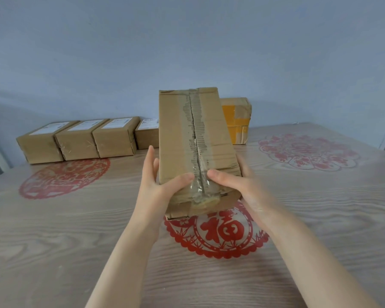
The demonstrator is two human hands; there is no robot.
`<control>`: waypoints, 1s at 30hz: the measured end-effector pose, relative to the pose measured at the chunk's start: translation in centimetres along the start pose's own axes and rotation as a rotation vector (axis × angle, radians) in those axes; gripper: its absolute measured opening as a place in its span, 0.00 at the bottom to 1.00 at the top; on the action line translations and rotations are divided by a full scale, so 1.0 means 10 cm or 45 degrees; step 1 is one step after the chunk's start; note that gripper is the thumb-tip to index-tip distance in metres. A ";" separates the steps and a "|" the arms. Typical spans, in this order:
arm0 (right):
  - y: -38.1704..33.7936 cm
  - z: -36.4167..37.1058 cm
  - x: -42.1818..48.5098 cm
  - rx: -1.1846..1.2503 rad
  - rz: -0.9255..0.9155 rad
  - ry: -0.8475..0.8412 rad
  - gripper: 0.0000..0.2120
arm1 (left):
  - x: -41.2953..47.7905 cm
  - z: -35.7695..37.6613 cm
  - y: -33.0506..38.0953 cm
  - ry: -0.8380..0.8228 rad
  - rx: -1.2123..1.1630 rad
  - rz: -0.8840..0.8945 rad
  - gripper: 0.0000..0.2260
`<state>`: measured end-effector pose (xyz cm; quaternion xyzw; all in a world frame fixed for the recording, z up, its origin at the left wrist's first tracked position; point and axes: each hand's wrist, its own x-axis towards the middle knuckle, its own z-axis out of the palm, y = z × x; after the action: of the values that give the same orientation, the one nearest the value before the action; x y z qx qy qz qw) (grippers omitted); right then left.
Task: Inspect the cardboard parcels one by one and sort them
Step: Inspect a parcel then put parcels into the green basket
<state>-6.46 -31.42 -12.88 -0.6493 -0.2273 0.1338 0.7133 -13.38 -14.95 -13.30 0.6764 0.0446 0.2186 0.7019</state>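
Head view: left hand [158, 185] and right hand [238, 185] are gripping the tall cardboard parcel [182, 134], thumbs pressing its torn tape seam, holding it over the wood-grain table [76, 230]; inspection likely ongoing. Next move is calling for choosing a pile: labelled parcel row [80, 138] or yellow-taped parcel [238, 121], along the blue-grey wall [187, 41]

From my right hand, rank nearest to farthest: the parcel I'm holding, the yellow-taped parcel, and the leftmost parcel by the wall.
1. Held parcel, in the right hand.
2. Yellow-taped parcel, straight behind.
3. Leftmost parcel, far to the left.
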 end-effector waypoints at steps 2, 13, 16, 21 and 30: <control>0.00 0.00 0.00 0.006 -0.026 0.019 0.33 | -0.02 -0.01 0.03 -0.032 0.037 0.016 0.56; 0.04 0.00 0.03 0.108 0.011 0.000 0.40 | -0.06 0.06 0.04 0.074 -0.022 0.077 0.49; 0.01 0.01 0.02 0.079 -0.027 0.068 0.39 | -0.06 0.06 0.02 0.011 -0.024 0.075 0.49; 0.00 0.01 0.01 0.087 -0.049 0.088 0.40 | -0.06 0.12 0.00 0.000 -0.017 0.090 0.39; 0.00 0.02 0.02 0.081 -0.166 0.106 0.34 | -0.07 0.16 0.04 -0.013 -0.030 0.115 0.43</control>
<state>-6.37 -31.19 -12.82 -0.6153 -0.2349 0.0670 0.7495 -13.57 -16.70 -12.93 0.6705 0.0078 0.2472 0.6995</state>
